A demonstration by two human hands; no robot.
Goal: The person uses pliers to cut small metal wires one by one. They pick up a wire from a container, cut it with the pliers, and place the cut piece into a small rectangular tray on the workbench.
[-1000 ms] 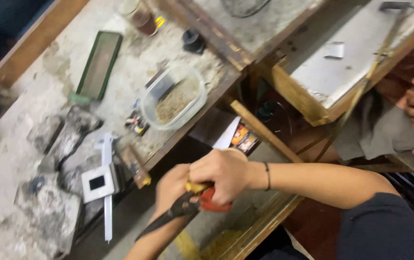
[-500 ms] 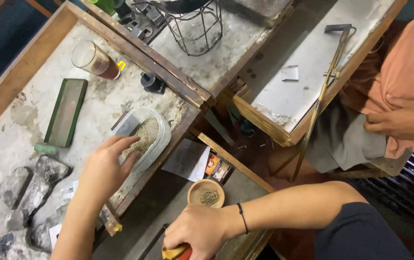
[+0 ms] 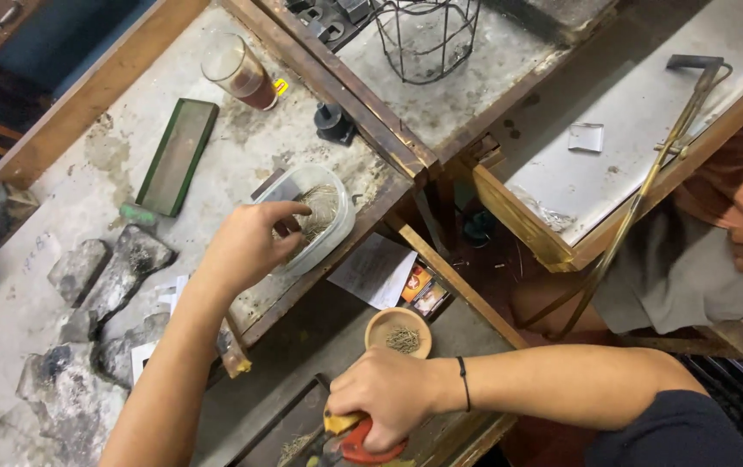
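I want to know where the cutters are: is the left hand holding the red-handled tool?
No, the left hand reaches into the clear tub on the bench, while the right hand grips the red-handled tool.

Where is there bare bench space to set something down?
Bare bench lies between the green tray and the plastic tub, below the glass. It is crowded around the grey stones beside the left hand.

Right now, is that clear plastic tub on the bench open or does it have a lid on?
Open. The clear plastic tub has no lid on it, and the left hand reaches its fingers straight in to the fibrous material inside.
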